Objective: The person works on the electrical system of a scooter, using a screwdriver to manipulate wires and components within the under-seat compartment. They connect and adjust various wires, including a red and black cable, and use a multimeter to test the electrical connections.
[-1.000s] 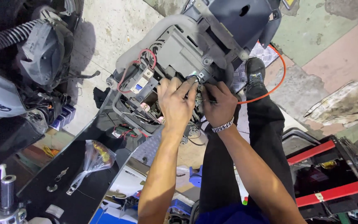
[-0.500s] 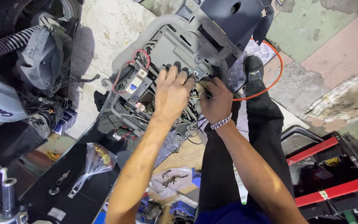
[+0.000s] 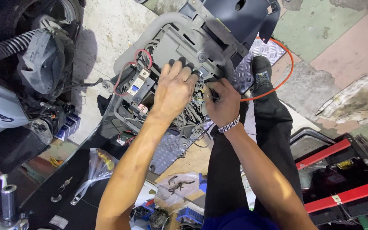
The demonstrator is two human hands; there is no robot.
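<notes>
Head view: left hand [image 3: 173, 89] lies flat, fingers spread, on wire bundle [image 3: 192, 113] inside grey housing [image 3: 171, 42]. Right hand [image 3: 223, 102] pinches thin wires at 3 o'clock of left; bundle runs 12-to-6, nearer left hand.

Left hand [image 3: 173, 89] laid on grey scooter panel [image 3: 179, 40]; thin wires [image 3: 199, 99] pinched by right hand [image 3: 222, 102]; orange cable [image 3: 288, 68] looped beside.

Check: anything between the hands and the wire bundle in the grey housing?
Nothing visible. The left hand rests on the wire bundle inside the grey housing; the right hand pinches thin wires beside it. Red wire loop sits clear, to the left.
</notes>
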